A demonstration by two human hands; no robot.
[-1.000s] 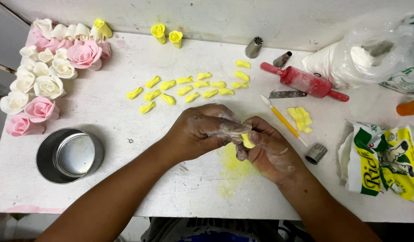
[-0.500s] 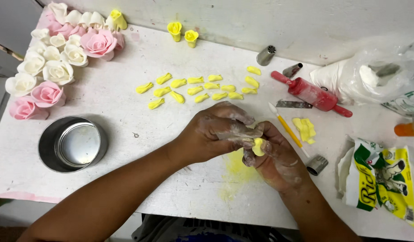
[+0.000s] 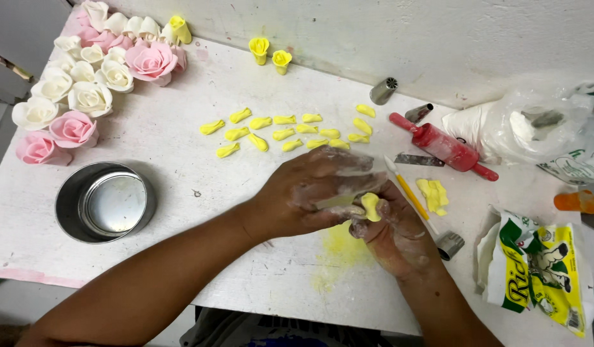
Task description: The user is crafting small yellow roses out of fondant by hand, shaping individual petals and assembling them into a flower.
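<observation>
i see my left hand and right hand meeting over the middle of the white desk, both dusted with pale powder. the fingers of both are curled in and pinch one small yellow paste piece between them, held just above a smear of yellow powder on the desk. beyond my hands lie two loose rows of yellow petal shapes, well apart from the piece i hold. to the right of them sit a red rolling pin, a yellow-handled tool and a small stack of flat yellow pieces. a round metal tin stands near my left forearm. pink and white paste roses crowd the far left corner, and two yellow buds stand upright by the wall. a green and yellow packet lies at the right edge.
</observation>
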